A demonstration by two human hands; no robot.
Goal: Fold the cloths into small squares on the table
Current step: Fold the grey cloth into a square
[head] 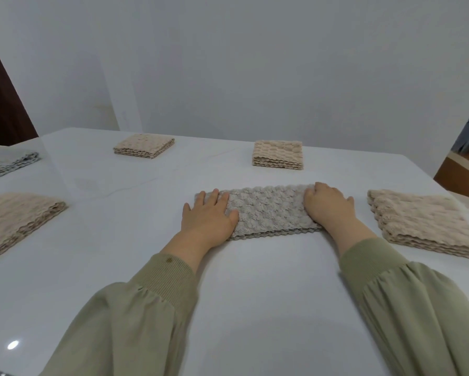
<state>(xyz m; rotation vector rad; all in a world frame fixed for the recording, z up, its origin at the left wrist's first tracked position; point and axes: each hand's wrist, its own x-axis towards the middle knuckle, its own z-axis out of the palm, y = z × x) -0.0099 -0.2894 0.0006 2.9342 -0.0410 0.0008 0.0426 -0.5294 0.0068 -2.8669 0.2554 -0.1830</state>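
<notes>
The left end of the grey cloth [268,213] is pressed flat under the left hand [208,215], its fingers straight and spread with nothing pinched. The right end is covered by the right hand [329,206], arched with fingers bent down onto the fabric, though whether the edge is gripped cannot be told. Both forearms are stretched forward in olive sleeves [146,308] over the white table [241,294] — the cloth is laid there as a long folded strip at mid-table, between a beige stack [428,226] just to the right and another beige pile [16,221] well to the left.

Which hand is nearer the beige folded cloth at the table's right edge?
Right. The right hand rests on the grey cloth beside the beige cloth; the left hand rests on its other end.
</notes>
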